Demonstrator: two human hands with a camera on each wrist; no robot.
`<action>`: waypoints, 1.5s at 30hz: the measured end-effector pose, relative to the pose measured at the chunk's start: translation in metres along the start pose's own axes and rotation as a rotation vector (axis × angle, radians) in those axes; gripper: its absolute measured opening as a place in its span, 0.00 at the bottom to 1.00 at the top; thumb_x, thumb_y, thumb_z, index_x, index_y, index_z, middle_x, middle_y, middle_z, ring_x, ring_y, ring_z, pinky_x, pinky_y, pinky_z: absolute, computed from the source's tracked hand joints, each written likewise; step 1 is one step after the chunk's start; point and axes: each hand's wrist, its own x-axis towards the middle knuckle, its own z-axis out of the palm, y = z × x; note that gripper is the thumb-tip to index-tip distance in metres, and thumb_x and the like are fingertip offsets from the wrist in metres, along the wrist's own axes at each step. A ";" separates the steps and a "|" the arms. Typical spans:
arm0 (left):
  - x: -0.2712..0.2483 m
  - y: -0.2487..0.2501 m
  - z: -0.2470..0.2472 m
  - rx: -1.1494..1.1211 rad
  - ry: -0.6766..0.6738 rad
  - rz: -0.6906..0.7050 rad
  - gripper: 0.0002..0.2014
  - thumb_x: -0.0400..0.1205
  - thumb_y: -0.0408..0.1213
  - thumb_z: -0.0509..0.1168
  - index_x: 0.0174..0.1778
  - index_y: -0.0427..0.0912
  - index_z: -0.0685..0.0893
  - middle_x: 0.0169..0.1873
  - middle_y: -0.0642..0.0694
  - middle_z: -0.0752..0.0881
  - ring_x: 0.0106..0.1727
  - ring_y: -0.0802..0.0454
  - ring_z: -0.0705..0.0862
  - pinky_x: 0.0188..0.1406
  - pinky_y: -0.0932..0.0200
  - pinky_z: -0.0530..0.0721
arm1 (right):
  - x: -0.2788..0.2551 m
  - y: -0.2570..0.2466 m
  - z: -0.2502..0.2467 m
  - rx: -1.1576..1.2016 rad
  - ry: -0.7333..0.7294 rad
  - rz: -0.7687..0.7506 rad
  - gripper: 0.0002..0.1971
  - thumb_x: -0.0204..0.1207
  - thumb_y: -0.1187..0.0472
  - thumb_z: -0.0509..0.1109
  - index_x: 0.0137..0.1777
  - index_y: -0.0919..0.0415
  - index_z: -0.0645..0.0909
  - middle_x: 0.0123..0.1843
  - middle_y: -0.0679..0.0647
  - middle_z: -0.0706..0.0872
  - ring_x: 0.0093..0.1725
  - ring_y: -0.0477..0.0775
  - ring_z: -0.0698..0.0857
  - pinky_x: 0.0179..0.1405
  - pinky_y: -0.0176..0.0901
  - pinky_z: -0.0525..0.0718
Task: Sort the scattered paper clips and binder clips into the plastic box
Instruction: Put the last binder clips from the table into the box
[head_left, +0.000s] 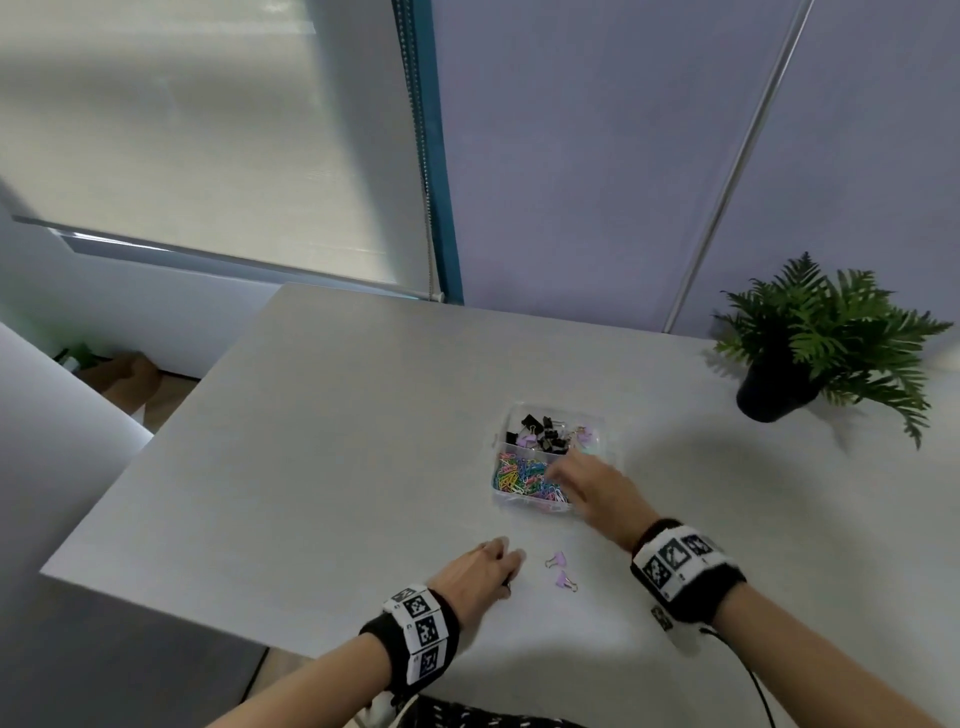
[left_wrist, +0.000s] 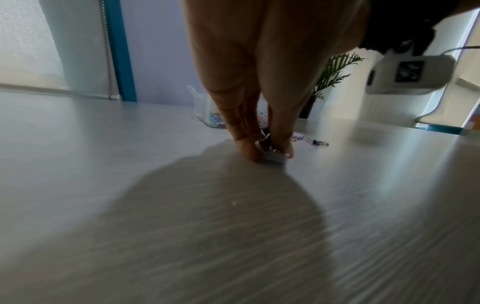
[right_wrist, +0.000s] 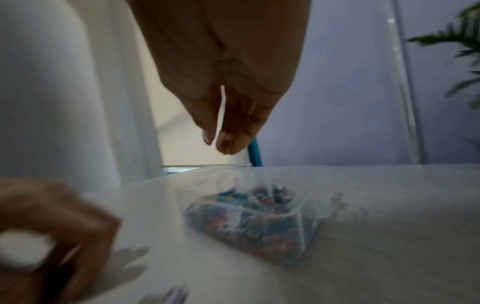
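Note:
A clear plastic box (head_left: 597, 423) stands mid-table, with black and purple binder clips (head_left: 543, 434) in its far compartment and coloured paper clips (head_left: 519, 475) in the near one. My right hand (head_left: 563, 465) hovers over the box with fingers hanging down close together; the right wrist view shows nothing between the fingertips (right_wrist: 228, 142). My left hand (head_left: 511, 571) is down on the table nearer to me, where thumb and finger pinch a purple binder clip (left_wrist: 275, 159). Two more purple binder clips (head_left: 556, 560) (head_left: 567, 581) lie just right of that hand.
A potted fern (head_left: 826, 338) in a black pot stands at the table's back right. The pale table (head_left: 311, 467) ends at a left edge and a near edge close to my left wrist. A window blind and wall stand behind.

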 end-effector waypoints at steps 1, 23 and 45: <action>0.001 0.001 0.000 -0.001 -0.007 -0.001 0.09 0.79 0.31 0.62 0.52 0.41 0.71 0.52 0.41 0.76 0.52 0.42 0.80 0.49 0.46 0.81 | -0.012 -0.007 0.006 -0.033 -0.089 -0.056 0.08 0.80 0.65 0.61 0.55 0.61 0.79 0.56 0.55 0.82 0.51 0.51 0.81 0.46 0.35 0.80; 0.073 0.019 -0.122 -0.162 0.115 0.054 0.06 0.81 0.34 0.64 0.49 0.37 0.83 0.50 0.40 0.87 0.52 0.47 0.84 0.60 0.55 0.81 | -0.069 -0.014 0.072 -0.050 -0.293 0.165 0.08 0.73 0.69 0.63 0.50 0.62 0.70 0.57 0.57 0.72 0.50 0.53 0.68 0.45 0.49 0.74; 0.101 -0.036 -0.090 -0.320 0.344 -0.437 0.30 0.80 0.39 0.65 0.76 0.38 0.61 0.71 0.35 0.71 0.71 0.39 0.73 0.72 0.46 0.74 | -0.083 -0.003 0.070 0.144 -0.270 0.063 0.07 0.73 0.64 0.56 0.45 0.65 0.73 0.47 0.54 0.75 0.43 0.47 0.68 0.42 0.38 0.66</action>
